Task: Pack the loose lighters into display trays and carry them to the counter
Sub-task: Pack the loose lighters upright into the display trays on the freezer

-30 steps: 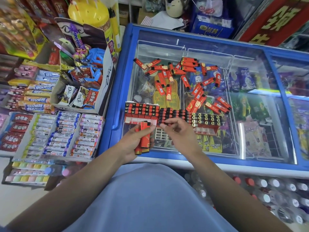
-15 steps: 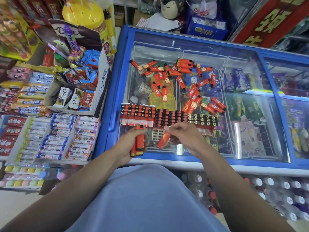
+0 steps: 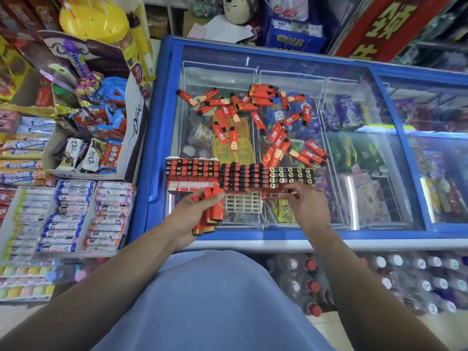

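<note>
Left hand [image 3: 195,214] grips bundle of red lighters [image 3: 211,211]; right hand [image 3: 304,206] pinches one at right tray [image 3: 291,177]; packing mid-way; next: seat it upright in empty slot.

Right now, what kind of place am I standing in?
Most likely a small convenience shop: a glass-topped freezer chest of packaged ice creams, candy and gum racks beside it, and bottled drinks below.

On the glass lid of a blue chest freezer [image 3: 162,138], the left hand [image 3: 192,219] grips a bundle of red plastic lighters [image 3: 211,211] while the right hand [image 3: 307,207] reaches its fingertips to the partly filled right display tray [image 3: 291,177], beyond which loose red lighters [image 3: 255,115] lie scattered.
</note>
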